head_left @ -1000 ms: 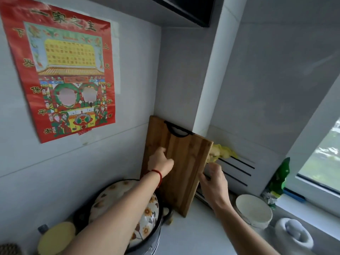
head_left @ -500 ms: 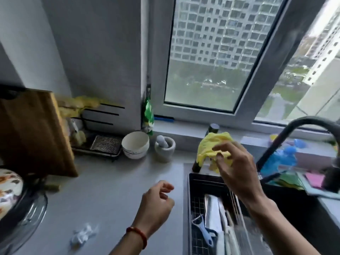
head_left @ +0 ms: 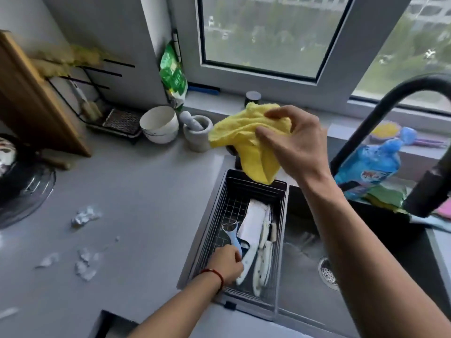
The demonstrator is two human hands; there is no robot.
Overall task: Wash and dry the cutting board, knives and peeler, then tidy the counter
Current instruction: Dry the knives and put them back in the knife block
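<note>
— Any writing you can make out?
— Red characters on the blue bag (head_left: 371,167) and white marks on the green packet (head_left: 172,74) (both too blurred to read).

Head camera looks steeply down (close) over the sink (head_left: 305,240).

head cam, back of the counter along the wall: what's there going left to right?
cutting board → black rack → white bowl → mortar and pestle → yellow cloth held by the right hand → blue bag
</note>
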